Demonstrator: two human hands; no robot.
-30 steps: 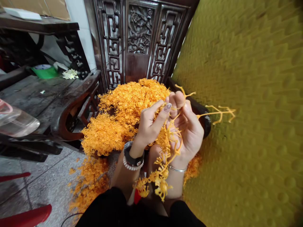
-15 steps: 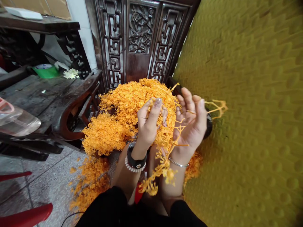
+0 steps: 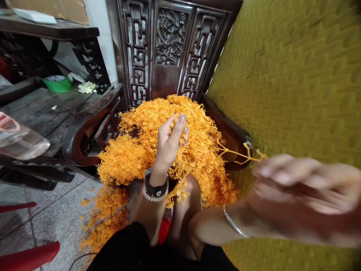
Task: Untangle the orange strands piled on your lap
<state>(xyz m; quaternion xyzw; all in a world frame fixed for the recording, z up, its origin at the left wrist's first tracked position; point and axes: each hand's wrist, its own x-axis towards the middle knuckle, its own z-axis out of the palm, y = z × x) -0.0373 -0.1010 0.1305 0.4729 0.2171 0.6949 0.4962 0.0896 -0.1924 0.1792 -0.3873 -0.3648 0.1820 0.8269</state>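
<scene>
My left hand (image 3: 169,141) is raised over a heap of orange plastic flower pieces (image 3: 158,113), its thumb up and fingers curled inward. Below it hangs an orange flower sprig (image 3: 182,192), in front of my knees; where it meets the fingers is lost against the heap. Off to the right, my right hand (image 3: 304,192) is smeared by motion, palm down with fingers bent. A thin, branching orange stem (image 3: 239,153), mostly bare, trails leftward from its fingertips.
The heap rests on a dark carved wooden chair (image 3: 166,81), with more pieces spilled on the floor (image 3: 105,214). At left, a wooden seat (image 3: 31,101) bears green tape (image 3: 58,83) and a clear bottle (image 3: 26,143). A yellow textured surface (image 3: 287,82) stands close on the right.
My right hand has swung away to the right and turned over, with a stem trailing from its fingertips. My left hand has shifted slightly left, and the hanging sprig has moved up.
</scene>
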